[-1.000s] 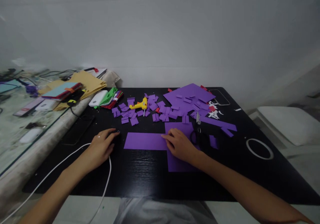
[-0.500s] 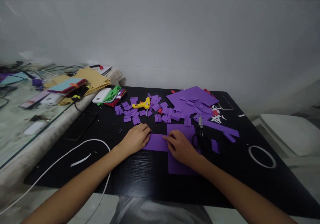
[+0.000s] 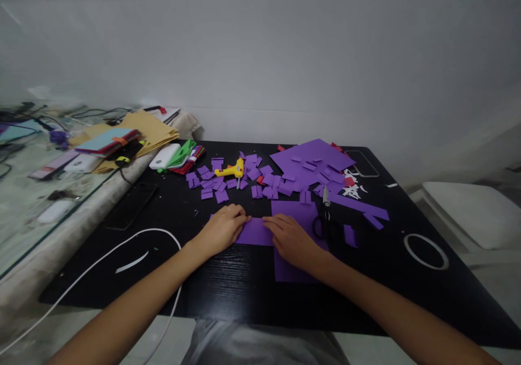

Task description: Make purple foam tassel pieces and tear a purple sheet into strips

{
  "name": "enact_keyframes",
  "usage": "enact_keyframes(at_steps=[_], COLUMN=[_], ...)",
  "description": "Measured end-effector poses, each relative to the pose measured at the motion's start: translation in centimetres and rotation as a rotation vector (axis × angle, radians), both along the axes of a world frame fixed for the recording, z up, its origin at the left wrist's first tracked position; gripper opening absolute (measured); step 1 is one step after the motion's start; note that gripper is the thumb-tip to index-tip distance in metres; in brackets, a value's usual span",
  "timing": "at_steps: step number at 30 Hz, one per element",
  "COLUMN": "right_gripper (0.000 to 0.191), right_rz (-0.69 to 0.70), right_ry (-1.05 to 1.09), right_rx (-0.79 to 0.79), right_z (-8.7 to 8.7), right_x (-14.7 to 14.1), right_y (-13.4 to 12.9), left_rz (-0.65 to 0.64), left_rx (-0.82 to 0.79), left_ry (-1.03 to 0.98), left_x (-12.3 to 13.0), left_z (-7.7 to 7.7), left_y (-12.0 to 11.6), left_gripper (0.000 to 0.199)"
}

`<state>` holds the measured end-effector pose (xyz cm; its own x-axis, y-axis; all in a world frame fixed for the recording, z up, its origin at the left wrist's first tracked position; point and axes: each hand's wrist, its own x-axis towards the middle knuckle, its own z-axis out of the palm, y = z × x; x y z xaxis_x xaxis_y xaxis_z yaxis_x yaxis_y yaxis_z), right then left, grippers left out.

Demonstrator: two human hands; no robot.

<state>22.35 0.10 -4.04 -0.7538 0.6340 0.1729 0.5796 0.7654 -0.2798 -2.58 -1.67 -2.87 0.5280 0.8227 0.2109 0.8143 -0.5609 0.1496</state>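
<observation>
A purple paper strip [image 3: 255,232] lies crosswise on the black table, its right part over a purple sheet [image 3: 293,271]. My left hand [image 3: 226,227] rests on the strip's left part, fingers bent together at its upper edge. My right hand [image 3: 290,237] presses on the strip's right part and the sheet, fingers extended. Just right of it lie black-handled scissors [image 3: 325,219]. Behind the hands are many small folded purple pieces [image 3: 222,196] and a yellow glue gun [image 3: 231,170]. A large purple sheet [image 3: 299,161] with pieces on it lies at the back.
A white cable [image 3: 157,229] loops over the table's left side, near a dark phone [image 3: 131,206]. A white ring [image 3: 426,251] lies at the right. Green and red papers [image 3: 187,157] sit at the back left. A white chair [image 3: 472,213] stands beyond the right edge.
My left hand's fingertips have shifted slightly right along the strip, and paper now shows left of that hand. My right hand's fingers lie flatter, slightly farther left.
</observation>
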Motion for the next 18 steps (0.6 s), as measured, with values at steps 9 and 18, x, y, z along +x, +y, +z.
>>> enact_keyframes(at_steps=[9, 18], right_gripper=[0.027, 0.021], right_rz=[-0.051, -0.09], right_ry=[0.061, 0.034], right_rx=[0.05, -0.011], right_z=[0.9, 1.3], right_x=[2.6, 1.5], right_y=[0.0, 0.8], left_rz=[0.013, 0.047], left_rx=[-0.025, -0.038], left_ry=[-0.044, 0.0], left_x=[-0.3, -0.9], left_z=[-0.1, 0.6], left_y=[0.1, 0.0], left_gripper=[0.027, 0.022])
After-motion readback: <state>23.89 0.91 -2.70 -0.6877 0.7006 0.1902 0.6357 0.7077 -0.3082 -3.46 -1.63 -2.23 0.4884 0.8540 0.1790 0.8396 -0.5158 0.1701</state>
